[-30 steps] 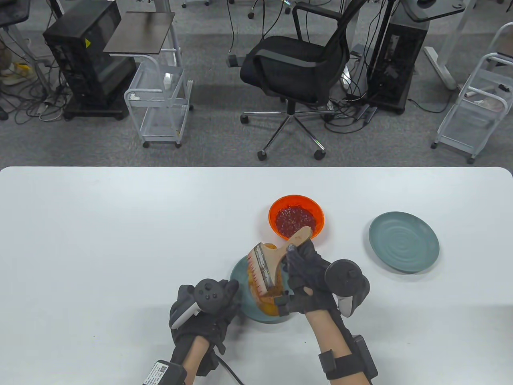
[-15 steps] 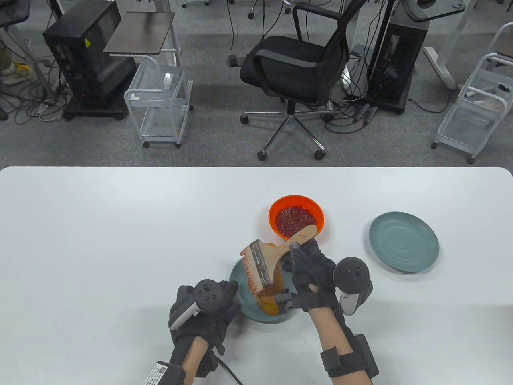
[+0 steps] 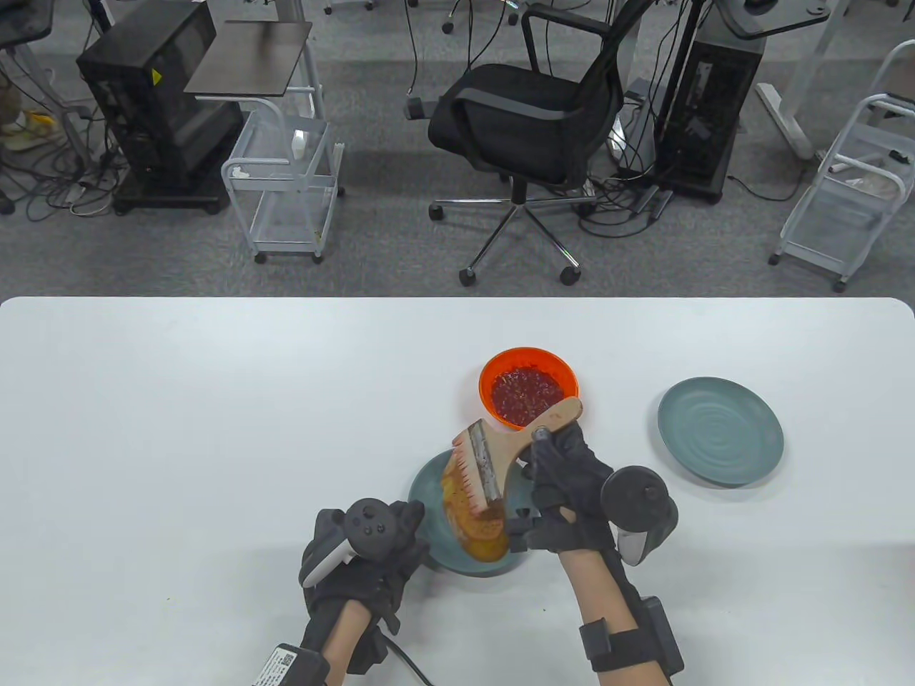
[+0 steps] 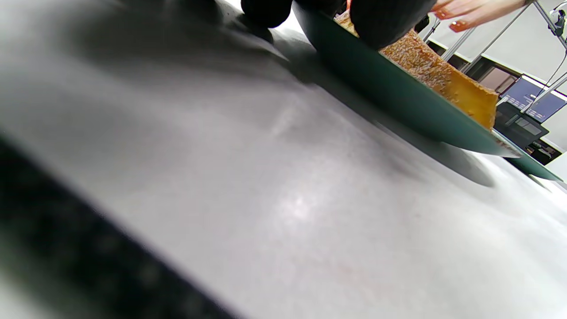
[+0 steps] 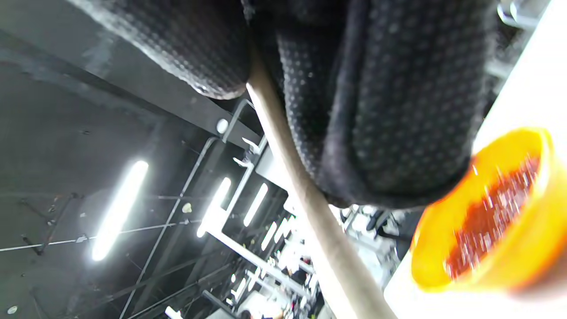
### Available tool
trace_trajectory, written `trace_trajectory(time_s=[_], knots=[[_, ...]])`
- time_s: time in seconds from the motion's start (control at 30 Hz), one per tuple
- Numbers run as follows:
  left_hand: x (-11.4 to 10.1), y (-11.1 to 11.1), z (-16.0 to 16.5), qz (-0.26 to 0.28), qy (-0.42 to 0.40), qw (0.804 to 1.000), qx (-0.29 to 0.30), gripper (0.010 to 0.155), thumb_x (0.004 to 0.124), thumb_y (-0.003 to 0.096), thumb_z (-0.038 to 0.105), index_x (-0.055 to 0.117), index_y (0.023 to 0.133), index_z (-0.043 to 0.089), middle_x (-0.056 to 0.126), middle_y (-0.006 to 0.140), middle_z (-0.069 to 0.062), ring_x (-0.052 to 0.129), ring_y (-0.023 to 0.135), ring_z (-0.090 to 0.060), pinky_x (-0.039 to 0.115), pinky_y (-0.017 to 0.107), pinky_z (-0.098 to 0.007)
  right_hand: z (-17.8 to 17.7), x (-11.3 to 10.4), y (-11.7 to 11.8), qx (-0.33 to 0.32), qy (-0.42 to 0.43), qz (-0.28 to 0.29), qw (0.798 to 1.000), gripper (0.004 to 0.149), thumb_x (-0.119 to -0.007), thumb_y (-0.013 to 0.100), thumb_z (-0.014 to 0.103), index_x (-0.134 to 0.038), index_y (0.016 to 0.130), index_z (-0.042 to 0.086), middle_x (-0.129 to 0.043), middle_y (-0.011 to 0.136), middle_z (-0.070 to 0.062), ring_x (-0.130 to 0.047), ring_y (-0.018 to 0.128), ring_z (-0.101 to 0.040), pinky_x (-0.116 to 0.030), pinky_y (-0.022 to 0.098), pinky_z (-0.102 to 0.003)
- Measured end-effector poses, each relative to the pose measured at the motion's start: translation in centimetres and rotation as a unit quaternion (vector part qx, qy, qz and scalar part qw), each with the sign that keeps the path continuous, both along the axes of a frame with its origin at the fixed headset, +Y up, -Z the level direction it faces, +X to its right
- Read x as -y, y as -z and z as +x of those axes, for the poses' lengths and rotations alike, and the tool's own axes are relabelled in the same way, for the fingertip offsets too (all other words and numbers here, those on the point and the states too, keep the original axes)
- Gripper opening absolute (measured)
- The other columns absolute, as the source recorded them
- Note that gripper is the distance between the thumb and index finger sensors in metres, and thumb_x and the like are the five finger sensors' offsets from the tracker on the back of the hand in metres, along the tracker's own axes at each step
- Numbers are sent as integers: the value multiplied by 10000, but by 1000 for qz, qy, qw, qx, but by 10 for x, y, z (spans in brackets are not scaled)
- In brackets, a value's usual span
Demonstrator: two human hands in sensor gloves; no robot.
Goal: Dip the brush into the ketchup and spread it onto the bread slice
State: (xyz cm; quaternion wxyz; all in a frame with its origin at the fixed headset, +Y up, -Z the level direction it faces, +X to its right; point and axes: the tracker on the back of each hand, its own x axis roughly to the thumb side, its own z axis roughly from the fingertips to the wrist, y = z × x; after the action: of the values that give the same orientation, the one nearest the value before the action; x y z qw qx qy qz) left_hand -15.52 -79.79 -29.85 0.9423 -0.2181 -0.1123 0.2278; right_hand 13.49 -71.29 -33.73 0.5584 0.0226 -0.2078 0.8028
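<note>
A bread slice lies on a teal plate near the table's front. My right hand grips the wooden handle of a wide flat brush; its red-stained bristles lie on the bread. The handle shows between my gloved fingers in the right wrist view. An orange bowl of red ketchup stands just behind the plate; it also shows in the right wrist view. My left hand holds the plate's left rim; the bread shows there too.
A second teal plate, empty, sits to the right of the bowl. Past the table's far edge stand an office chair, wire carts and computer towers on the floor.
The brush and my right hand have moved to the right across the bread, bristles dragging over its top. My left hand stays at the plate's rim.
</note>
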Motion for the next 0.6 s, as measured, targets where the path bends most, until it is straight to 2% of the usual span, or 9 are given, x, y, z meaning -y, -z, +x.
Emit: trace_trajectory(time_s=[0.13, 0.27, 0.33, 0.4, 0.47, 0.6], knots=[[0, 0, 0, -4, -3, 1000, 2, 593, 574, 663, 465, 347, 1167, 250, 368, 1197, -83, 264, 1084, -369, 300, 717, -557, 4, 7, 3, 21, -32, -1, 999, 517, -817, 522, 236, -703, 904, -94, -896, 674, -341, -1105, 420, -421, -1006, 219, -387], [0, 0, -1, -5, -2, 1000, 2, 593, 573, 663, 467, 344, 1166, 251, 366, 1197, -80, 263, 1084, -364, 299, 717, -555, 21, -4, 1, 66, -74, 53, 994, 515, -811, 524, 239, -696, 907, -86, -893, 679, -331, -1107, 423, -410, -1012, 218, -375], [0, 0, -1, -6, -2, 1000, 2, 593, 572, 664, 467, 342, 1165, 250, 364, 1196, -81, 261, 1083, -364, 298, 715, -554, 22, -6, 0, 59, -44, 56, 996, 516, -806, 524, 245, -689, 911, -76, -890, 687, -322, -1110, 428, -404, -1022, 217, -359], [0, 0, -1, -8, -3, 1000, 1, 593, 572, 664, 467, 339, 1165, 253, 358, 1196, -79, 257, 1083, -361, 295, 715, -553, 16, -1, 0, 24, 21, 31, 999, 517, -809, 525, 233, -687, 910, -89, -885, 684, -336, -1104, 429, -411, -1016, 215, -371], [1, -1, -1, -8, -3, 1000, 1, 593, 571, 664, 466, 336, 1165, 255, 357, 1196, -79, 254, 1083, -360, 292, 715, -552, 7, 4, 0, 5, 53, 8, 999, 517, -814, 525, 218, -685, 910, -101, -876, 684, -354, -1093, 431, -434, -1005, 214, -392], [1, -1, -1, -9, -3, 1000, 0, 594, 569, 664, 469, 332, 1166, 256, 353, 1198, -77, 249, 1086, -356, 288, 718, -551, 0, 11, 3, 7, 6, -6, 1000, 516, -817, 522, 220, -693, 908, -99, -884, 678, -352, -1098, 422, -431, -1009, 207, -387]])
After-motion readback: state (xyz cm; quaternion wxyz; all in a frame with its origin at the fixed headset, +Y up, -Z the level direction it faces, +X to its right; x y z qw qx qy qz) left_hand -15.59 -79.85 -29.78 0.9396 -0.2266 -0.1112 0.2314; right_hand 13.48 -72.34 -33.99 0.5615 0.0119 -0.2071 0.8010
